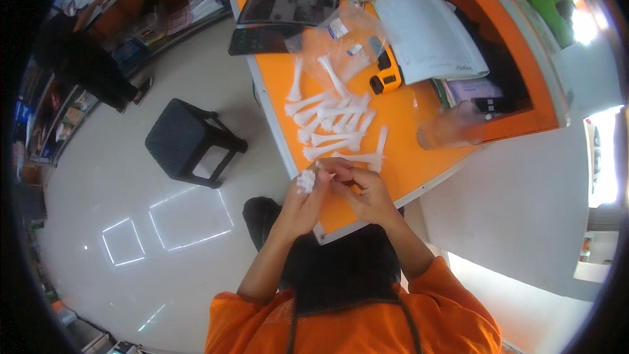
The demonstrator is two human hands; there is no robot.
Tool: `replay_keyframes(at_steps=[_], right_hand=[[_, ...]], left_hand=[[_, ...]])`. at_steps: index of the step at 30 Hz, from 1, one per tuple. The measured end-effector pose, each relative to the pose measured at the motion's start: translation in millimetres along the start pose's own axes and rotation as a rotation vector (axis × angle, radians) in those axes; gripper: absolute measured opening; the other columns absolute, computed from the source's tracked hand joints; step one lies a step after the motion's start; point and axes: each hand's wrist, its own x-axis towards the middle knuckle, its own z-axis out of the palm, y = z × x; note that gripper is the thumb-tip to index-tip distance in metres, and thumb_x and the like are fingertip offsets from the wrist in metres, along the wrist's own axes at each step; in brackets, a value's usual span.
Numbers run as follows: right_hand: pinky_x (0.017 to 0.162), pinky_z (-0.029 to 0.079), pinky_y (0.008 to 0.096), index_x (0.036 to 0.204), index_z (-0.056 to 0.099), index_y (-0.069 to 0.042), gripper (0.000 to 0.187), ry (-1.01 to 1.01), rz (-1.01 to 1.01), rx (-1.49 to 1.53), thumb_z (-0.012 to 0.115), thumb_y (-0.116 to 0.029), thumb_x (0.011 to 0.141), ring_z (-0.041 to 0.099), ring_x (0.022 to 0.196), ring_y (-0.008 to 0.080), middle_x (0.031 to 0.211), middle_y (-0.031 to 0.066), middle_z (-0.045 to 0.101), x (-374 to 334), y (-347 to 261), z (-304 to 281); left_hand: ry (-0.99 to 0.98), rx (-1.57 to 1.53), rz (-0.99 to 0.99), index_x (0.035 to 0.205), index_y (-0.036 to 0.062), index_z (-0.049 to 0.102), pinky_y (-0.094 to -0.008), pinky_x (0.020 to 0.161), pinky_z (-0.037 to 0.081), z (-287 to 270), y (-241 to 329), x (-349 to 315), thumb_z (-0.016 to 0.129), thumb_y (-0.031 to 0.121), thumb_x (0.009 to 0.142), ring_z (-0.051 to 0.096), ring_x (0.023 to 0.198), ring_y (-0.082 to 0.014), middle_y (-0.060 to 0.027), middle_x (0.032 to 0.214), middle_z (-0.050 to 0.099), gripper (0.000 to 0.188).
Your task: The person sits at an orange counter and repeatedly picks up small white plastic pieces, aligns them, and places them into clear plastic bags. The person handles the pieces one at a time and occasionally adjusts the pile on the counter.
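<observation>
Close to the near edge of the orange table [419,177], my two hands meet at the fingertips. My left hand [298,206] is closed around a bundle of white cable ties [306,181], whose clustered heads stick out on its left side. Fingers of my right hand [371,198] are bent in a pinch against the left fingers; what lies between them is hidden. Just beyond my hands lies a loose pile of similar white bundles [337,118], narrow in the middle and flared at the ends. Several overlap one another.
Behind the pile are a clear plastic bag [347,29], a yellow-and-black tool [386,72], an open notebook [429,36] and a dark flat device [288,6]. A clear cup [449,128] stands at right. A black stool [187,137] and a person [85,59] are at left.
</observation>
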Motion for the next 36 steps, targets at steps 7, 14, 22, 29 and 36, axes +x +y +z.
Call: replay_keyframes(at_steps=[7,14,22,29,36], right_hand=[[0.074,0.05,0.0352,0.092,0.066,-0.003,0.015,-0.123,-0.573,-0.286,0.071,-0.012,0.082,0.063,0.082,0.0319,0.089,0.0117,0.064,-47.2,46.9,-11.9],[0.082,0.049,0.0337,0.109,0.061,-0.003,0.029,-0.069,-0.45,-0.031,0.07,-0.016,0.085,0.063,0.096,0.0259,0.105,0.0142,0.063,-71.3,45.8,-18.4],[0.091,0.047,0.0393,0.124,0.055,0.0,0.043,-0.03,-0.943,-0.39,0.069,-0.013,0.085,0.059,0.108,0.0335,0.121,0.0185,0.059,-89.2,-11.7,-20.5],[0.097,0.044,0.0385,0.124,0.056,0.003,0.039,-0.135,-0.8,-0.425,0.064,-0.009,0.087,0.057,0.113,0.0353,0.125,0.0207,0.058,-96.3,-1.2,-25.3],[0.104,0.04,0.0386,0.13,0.053,0.001,0.042,-0.155,-0.869,-0.567,0.061,-0.013,0.091,0.051,0.126,0.0355,0.137,0.019,0.052,-98.6,-16.9,-30.6]], left_hand=[[0.191,0.025,0.313,0.089,0.0063,0.051,-0.0275,0.074,0.044,38.9,-63.2,-60.2,0.041,0.036,0.103,0.053,0.079,-0.0161,-0.0056,0.085,0.054,0.035],[0.476,0.374,0.194,0.085,0.0023,0.054,-0.028,0.06,0.039,53.1,-61.9,-84.1,0.048,0.021,0.1,0.05,0.065,-0.0172,-0.006,0.072,0.052,0.025],[0.272,0.657,0.339,0.085,-0.0029,0.057,-0.0395,0.062,0.048,82.0,-40.8,-92.8,0.049,0.004,0.082,0.063,0.069,-0.0391,-0.0235,0.076,0.061,0.011],[0.244,0.621,0.194,0.09,-0.0078,0.058,-0.0433,0.062,0.049,83.7,-42.7,-97.2,0.051,0.007,0.082,0.063,0.072,-0.0452,-0.0291,0.077,0.063,0.018],[0.227,0.557,0.155,0.093,-0.0088,0.058,-0.0404,0.068,0.051,88.2,-36.5,-99.1,0.058,0.012,0.081,0.066,0.08,-0.0434,-0.0286,0.083,0.066,0.024]])
